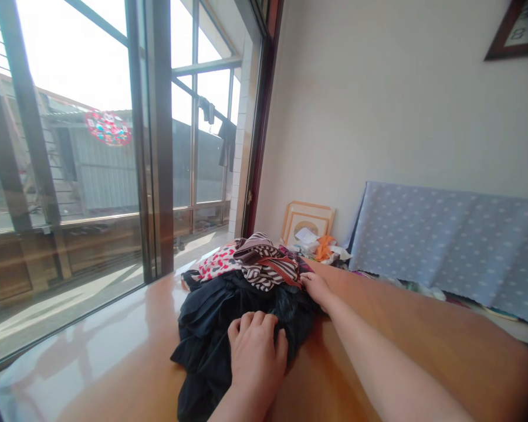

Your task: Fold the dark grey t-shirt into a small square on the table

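Observation:
A heap of clothes lies on the glossy wooden table point(127, 357). Its near part is a black garment point(211, 328), loosely bunched and spreading toward me. My left hand point(257, 346) rests on this garment with its fingers curled into the fabric; the fingertips are partly hidden. On top of the heap sit a brown-and-white striped garment point(266, 269) with reddish trim and a white cloth with red spots point(220, 262). At the heap's right edge, my right hand point(315, 288) has its fingers closed on the edge of the striped garment.
Behind the heap are crumpled papers and an orange cloth point(323, 249), with picture frames point(308, 220) leaning on the wall. A grey-blue dotted cloth point(444, 252) drapes over something at the right. A large glass window point(83, 176) borders the table's left side.

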